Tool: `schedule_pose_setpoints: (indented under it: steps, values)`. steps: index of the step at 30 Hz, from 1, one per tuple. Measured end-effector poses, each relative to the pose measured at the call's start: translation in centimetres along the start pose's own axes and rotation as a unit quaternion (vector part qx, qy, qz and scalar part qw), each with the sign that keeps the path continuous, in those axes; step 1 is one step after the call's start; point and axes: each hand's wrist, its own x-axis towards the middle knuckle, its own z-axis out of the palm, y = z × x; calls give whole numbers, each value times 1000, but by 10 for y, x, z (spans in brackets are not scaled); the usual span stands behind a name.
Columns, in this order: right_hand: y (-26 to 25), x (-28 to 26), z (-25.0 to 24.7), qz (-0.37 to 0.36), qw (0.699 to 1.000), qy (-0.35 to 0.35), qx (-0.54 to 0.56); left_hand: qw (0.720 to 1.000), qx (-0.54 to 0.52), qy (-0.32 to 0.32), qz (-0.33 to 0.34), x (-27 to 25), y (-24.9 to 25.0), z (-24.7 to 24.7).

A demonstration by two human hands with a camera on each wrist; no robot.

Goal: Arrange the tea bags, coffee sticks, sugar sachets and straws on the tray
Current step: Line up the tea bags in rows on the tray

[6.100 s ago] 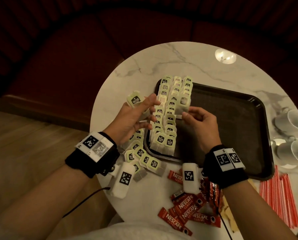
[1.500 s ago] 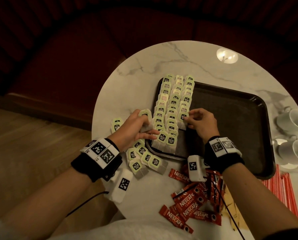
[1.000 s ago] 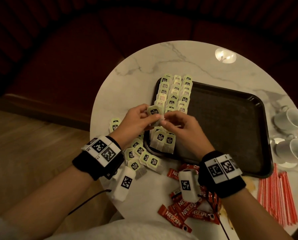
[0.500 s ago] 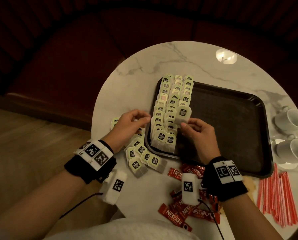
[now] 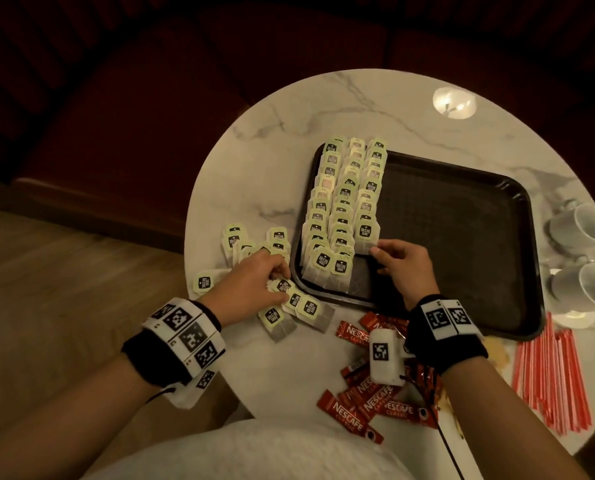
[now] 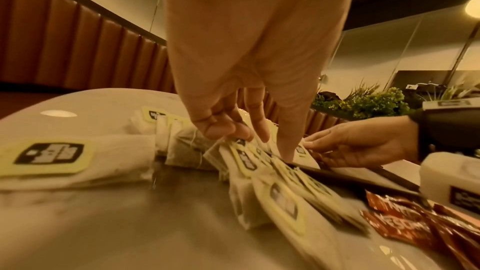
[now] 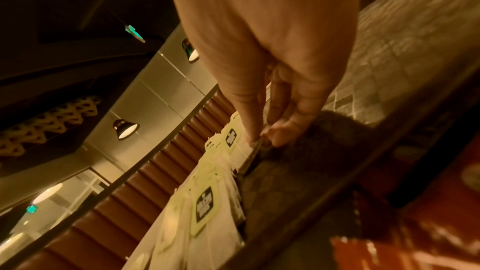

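Three rows of green-labelled tea bags (image 5: 344, 202) overlap down the left part of the black tray (image 5: 462, 237). My right hand (image 5: 375, 251) pinches the lower edge of the nearest tea bag (image 5: 366, 232) in the right-hand row; the right wrist view shows thumb and forefinger (image 7: 250, 138) closed on that edge. My left hand (image 5: 278, 277) is down among the loose tea bags (image 5: 306, 308) on the table left of the tray, fingers curled onto one tea bag (image 5: 283, 285). Red coffee sticks (image 5: 358, 403) lie near me, and red straws (image 5: 548, 375) at the right.
The round marble table (image 5: 323, 109) ends close to the loose bags on the left. Two white cups (image 5: 583, 230) stand right of the tray. A brownish sachet (image 5: 497, 353) shows by my right wrist. A dark red bench curves behind the table.
A tea bag passed from my left hand to my right, which has laid it at the near end of the right-hand row. My left hand dropped back to the loose pile.
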Motion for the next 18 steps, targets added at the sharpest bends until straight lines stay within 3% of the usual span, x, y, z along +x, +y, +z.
schedule_pose_setpoints:
  steps: [11, 14, 18]
  values:
    - [-11, -19, 6, -104, 986, 75, -104, 996, -52, 76, 17, -20, -8, 11]
    - [-21, -43, 11, -187, 971, -39, -141, 994, -61, 91, 7, -27, -13, 10]
    - [-27, -58, 24, -288, 877, -235, -304, 990, -74, 115, -42, -35, -16, 13]
